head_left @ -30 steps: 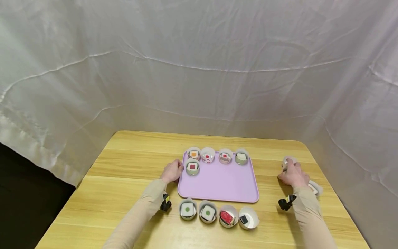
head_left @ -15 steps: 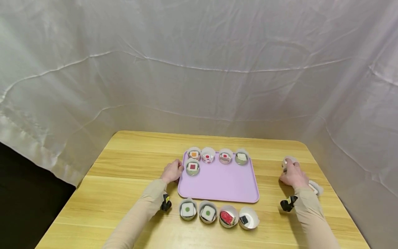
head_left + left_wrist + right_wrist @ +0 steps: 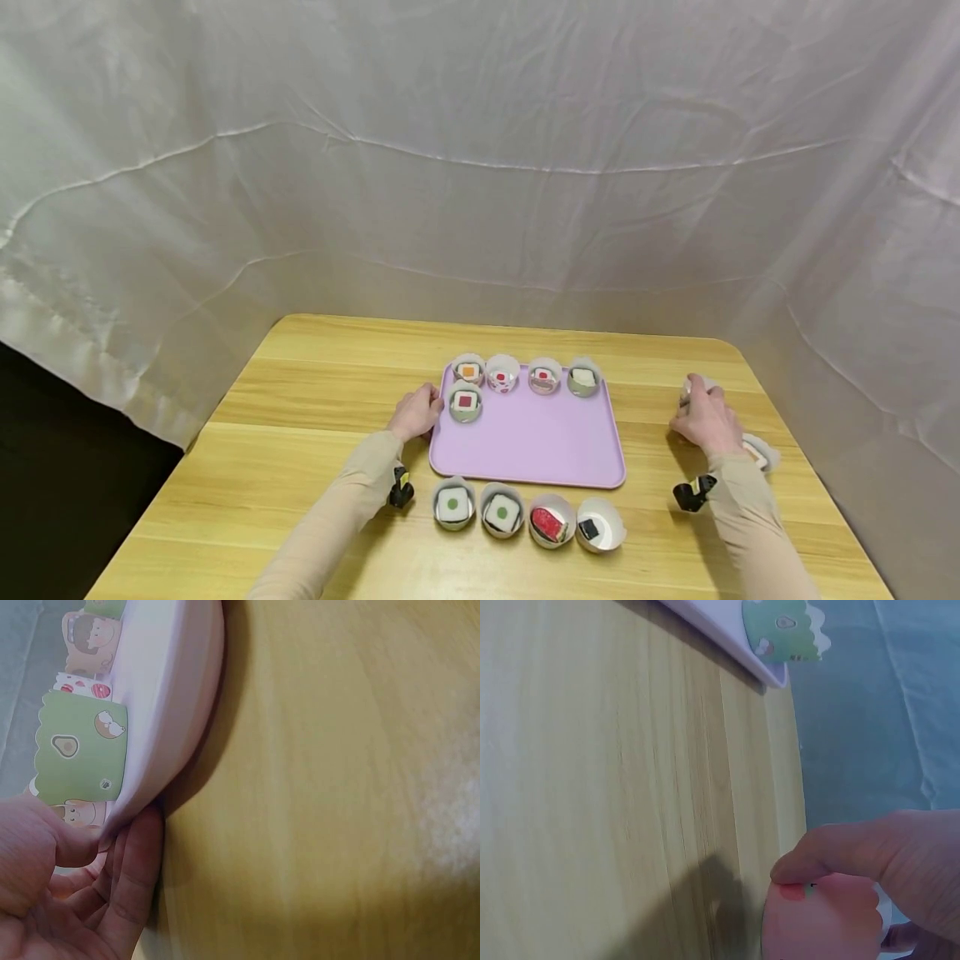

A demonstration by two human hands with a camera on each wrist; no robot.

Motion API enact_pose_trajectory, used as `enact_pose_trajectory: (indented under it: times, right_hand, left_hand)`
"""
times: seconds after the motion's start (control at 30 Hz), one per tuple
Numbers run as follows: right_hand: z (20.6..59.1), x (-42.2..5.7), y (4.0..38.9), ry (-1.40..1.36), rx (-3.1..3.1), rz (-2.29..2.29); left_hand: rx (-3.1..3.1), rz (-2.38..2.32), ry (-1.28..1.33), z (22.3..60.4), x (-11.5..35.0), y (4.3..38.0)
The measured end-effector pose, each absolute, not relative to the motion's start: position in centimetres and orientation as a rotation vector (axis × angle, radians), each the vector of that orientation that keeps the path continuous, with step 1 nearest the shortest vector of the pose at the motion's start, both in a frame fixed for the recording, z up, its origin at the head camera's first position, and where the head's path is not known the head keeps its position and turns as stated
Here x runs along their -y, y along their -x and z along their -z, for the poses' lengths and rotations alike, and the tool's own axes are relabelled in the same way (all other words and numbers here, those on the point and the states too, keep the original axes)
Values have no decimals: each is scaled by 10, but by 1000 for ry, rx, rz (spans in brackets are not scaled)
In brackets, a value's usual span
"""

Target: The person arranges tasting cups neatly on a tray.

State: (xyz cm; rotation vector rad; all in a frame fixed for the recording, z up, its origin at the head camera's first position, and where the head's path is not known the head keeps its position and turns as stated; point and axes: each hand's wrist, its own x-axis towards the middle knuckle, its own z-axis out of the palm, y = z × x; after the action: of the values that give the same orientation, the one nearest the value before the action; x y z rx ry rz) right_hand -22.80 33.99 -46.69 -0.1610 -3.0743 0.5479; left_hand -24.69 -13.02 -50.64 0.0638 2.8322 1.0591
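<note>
My left hand (image 3: 414, 414) pinches the left rim of a lilac tray (image 3: 540, 450), thumb over the edge and fingers against the outer side, as the left wrist view shows. Far to the right, my right hand (image 3: 708, 421) grips a pink paper cup (image 3: 821, 922). Its thumb (image 3: 814, 859) lies on the cup's near wall; the other fingers are mostly hidden behind it. A second paper cup (image 3: 763, 450) with a white piece inside stands beside the right wrist. On the tray, a green cup (image 3: 82, 746) with an avocado print is closest to the left hand.
Several cups with toy-like sushi pieces line the tray's back edge, including one with an orange-centred piece (image 3: 468, 372). In front of the tray stands a row with green-dotted pieces (image 3: 452, 505), a red piece (image 3: 547, 525) and a black piece (image 3: 588, 530). Pale curtains (image 3: 480, 208) surround the wooden table.
My right hand shifts slightly at the pink paper cup and stays in nearly the same place. The left hand and the tray stay still.
</note>
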Motion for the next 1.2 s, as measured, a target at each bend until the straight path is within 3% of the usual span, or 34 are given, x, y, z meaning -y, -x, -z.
enact_pose_trajectory:
  times: [1.2]
  right_hand:
    - [457,-316,229,106,2838,-800]
  left_hand:
    - [-2783,-1111,-36,506,129,245]
